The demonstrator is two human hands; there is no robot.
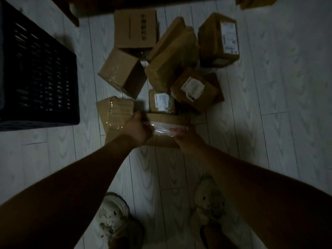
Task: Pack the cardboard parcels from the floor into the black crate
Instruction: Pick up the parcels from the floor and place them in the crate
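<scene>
Several cardboard parcels lie in a heap on the pale plank floor ahead of me. The nearest one is a flat taped parcel (pixel 168 125) with clear tape and a red strip across its top. My left hand (pixel 138 127) grips its left end and my right hand (pixel 188 141) grips its right front corner. Left of it lies another flat taped parcel (pixel 115 112). Behind are a small labelled parcel (pixel 161 102), a labelled box (pixel 195 89), a tilted box (pixel 122 72) and a large box (pixel 172 56). The black crate (pixel 37 69), with slotted walls, stands at the left.
Further back are a printed box (pixel 137 28) and a labelled box (pixel 220 38). A dark furniture leg (pixel 73 17) stands at the top left. My two feet in light clogs (pixel 113 216) (pixel 210 198) are on the floor below my arms.
</scene>
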